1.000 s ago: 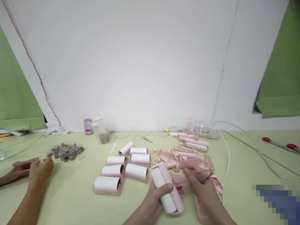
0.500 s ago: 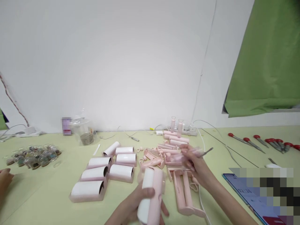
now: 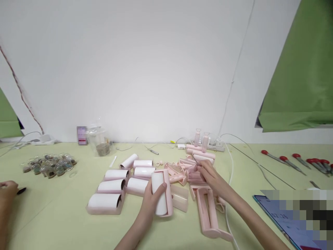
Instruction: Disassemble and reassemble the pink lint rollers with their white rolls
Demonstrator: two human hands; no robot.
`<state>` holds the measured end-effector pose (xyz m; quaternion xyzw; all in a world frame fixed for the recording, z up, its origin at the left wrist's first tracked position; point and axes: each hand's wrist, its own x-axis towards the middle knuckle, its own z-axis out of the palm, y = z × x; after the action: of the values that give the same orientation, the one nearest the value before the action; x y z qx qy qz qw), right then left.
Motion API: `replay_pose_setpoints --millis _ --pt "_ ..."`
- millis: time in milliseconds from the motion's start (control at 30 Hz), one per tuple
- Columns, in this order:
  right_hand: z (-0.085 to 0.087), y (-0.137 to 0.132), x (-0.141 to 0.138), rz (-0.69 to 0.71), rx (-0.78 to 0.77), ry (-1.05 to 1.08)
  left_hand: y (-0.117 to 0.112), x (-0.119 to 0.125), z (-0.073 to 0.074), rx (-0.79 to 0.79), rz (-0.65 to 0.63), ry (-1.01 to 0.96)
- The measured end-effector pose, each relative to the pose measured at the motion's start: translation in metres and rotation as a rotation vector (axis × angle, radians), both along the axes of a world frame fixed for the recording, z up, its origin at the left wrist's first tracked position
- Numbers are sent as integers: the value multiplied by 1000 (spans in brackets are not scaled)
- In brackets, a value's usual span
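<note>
My left hand (image 3: 151, 197) is wrapped round a white lint roll in a pink holder (image 3: 161, 192), held upright-ish just above the pale green table (image 3: 65, 222). My right hand (image 3: 210, 176) reaches into the pile of pink plastic parts (image 3: 186, 170), its fingers closed on something small and thin I cannot make out. A pink handle frame (image 3: 209, 217) lies just below my right forearm. Several finished white rolls in pink holders (image 3: 117, 189) lie in rows to the left of my left hand.
Another person's hand (image 3: 7, 191) rests at the far left edge. Small glass bottles (image 3: 48, 166) cluster at back left, beside a clear plastic jar (image 3: 100, 144). Red-handled screwdrivers (image 3: 296, 161) lie at right. A phone (image 3: 281, 218) sits at lower right. A power strip (image 3: 210, 146) and cables run along the wall.
My left hand has lifted the roll further from me and set it nearer the rows. My right hand moved down into the pink parts pile. The view shifted slightly left.
</note>
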<state>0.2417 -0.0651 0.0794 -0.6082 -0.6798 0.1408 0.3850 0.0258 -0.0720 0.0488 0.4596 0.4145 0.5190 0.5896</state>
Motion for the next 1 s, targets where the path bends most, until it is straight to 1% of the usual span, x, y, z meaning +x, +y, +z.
replay_pose_setpoints --millis 67,100,133,200,267,367,433,533,633,700,767,900,1000 --pt "4 -20 -13 206 -36 99 -2 1 4 165 120 152" --pt "3 -29 -19 268 -57 134 -3 2 7 243 160 217" --pt "1 -36 -25 296 -71 162 -4 3 9 305 178 266" --pt "-4 -45 -34 297 -68 232 -7 5 14 367 182 316" --pt "-10 -48 -38 278 -49 314 -10 6 16 368 151 335" --pt "-15 -48 -39 274 -56 366 -11 5 13 363 126 405" --pt "-15 -48 -38 292 -78 350 -10 3 9 398 163 497" --pt "-14 -50 -38 356 -159 325 -8 -1 2 509 260 637" --pt "-14 -52 -43 426 -211 347 -10 -3 0 591 261 678" --pt "-17 -53 -49 421 -168 379 -12 -1 2 591 210 632" --pt "-21 -53 -56 389 -108 422 -15 4 5 545 168 579" --pt "-25 -50 -63 308 -43 537 -14 19 10 396 180 485" --pt "-19 -46 -53 254 -45 517 -5 23 12 318 230 420"
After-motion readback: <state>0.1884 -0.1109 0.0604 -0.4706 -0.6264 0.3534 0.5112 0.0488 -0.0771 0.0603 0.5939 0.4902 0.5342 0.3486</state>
